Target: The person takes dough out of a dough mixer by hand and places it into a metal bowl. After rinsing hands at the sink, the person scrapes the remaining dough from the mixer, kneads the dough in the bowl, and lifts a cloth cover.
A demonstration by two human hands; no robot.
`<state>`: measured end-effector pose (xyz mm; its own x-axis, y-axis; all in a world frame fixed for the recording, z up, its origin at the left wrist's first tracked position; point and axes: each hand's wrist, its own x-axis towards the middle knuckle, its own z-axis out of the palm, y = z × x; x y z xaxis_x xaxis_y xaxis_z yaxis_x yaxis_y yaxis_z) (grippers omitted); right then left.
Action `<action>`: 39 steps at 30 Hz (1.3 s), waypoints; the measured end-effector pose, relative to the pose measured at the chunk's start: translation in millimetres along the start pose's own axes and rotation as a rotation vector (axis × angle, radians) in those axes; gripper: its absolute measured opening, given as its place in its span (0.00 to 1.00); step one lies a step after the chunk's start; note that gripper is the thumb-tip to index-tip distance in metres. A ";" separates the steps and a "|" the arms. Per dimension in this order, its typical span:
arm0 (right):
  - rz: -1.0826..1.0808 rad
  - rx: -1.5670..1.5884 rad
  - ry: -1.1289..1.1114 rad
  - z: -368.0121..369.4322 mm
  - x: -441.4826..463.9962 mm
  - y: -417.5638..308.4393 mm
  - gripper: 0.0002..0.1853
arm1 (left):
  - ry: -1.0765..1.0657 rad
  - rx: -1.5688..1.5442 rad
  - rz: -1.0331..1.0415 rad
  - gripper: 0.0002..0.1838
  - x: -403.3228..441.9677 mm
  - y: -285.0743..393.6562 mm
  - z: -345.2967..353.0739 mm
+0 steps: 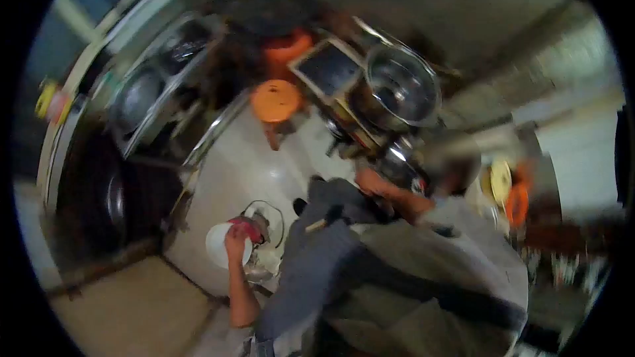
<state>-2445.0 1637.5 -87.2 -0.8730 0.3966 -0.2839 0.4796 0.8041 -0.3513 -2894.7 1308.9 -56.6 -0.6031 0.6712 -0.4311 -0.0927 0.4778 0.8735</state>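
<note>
My left hand (235, 238) is closed on the rim of a white round bowl (215, 249), low over the pale floor. Right behind the bowl is a red thing (247, 230), its kind too blurred to tell. My right hand (372, 182) is in front of my knee, beside a shiny metal pot (401, 158). Blur smears its fingers, and I cannot make out anything in them. Across my grey trouser leg (311, 258) lies a small dark thing with a light-brown end (316, 226).
An orange stool (276, 100) stands ahead on the pale floor (245, 165). To its right are a large open metal pot (402, 86) and a dark-topped stove-like unit (329, 68). A metal rack (159, 116) with pans is at the left. A cable (280, 215) curls near the bowl.
</note>
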 end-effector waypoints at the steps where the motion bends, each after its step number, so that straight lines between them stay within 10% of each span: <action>1: 0.060 -0.193 -0.172 -1.0 11.8 0.8 0.07 | -0.025 -0.075 -0.076 0.08 5.1 18.5 10.7; 5: 0.319 0.242 -0.238 -17.4 40.5 16.8 0.13 | -0.211 0.048 -0.148 0.06 30.9 9.9 2.8; 8: 0.942 1.118 0.095 -101.6 48.0 -7.5 0.26 | -0.379 0.246 -0.041 0.05 39.0 28.7 7.0; 16: 1.087 2.149 1.058 -160.5 -1.9 29.8 0.42 | -0.531 0.396 0.070 0.04 151.2 27.3 -5.1; 24: 1.149 2.350 1.248 -140.6 5.1 92.2 0.22 | -0.769 0.007 -0.262 0.11 274.9 123.9 28.4; 28: 1.312 2.180 1.476 -156.2 18.5 106.0 0.08 | -0.664 0.220 -0.019 0.12 287.5 167.9 63.2; 39: 1.428 1.633 1.549 -245.4 38.8 22.4 0.14 | -0.746 0.338 -0.088 0.13 291.4 154.7 49.9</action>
<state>-2490.0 1779.5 112.9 0.6287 0.5102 -0.5868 -0.4157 -0.4173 -0.8082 -3045.2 1606.6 -58.3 0.0911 0.7664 -0.6359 0.1998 0.6115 0.7656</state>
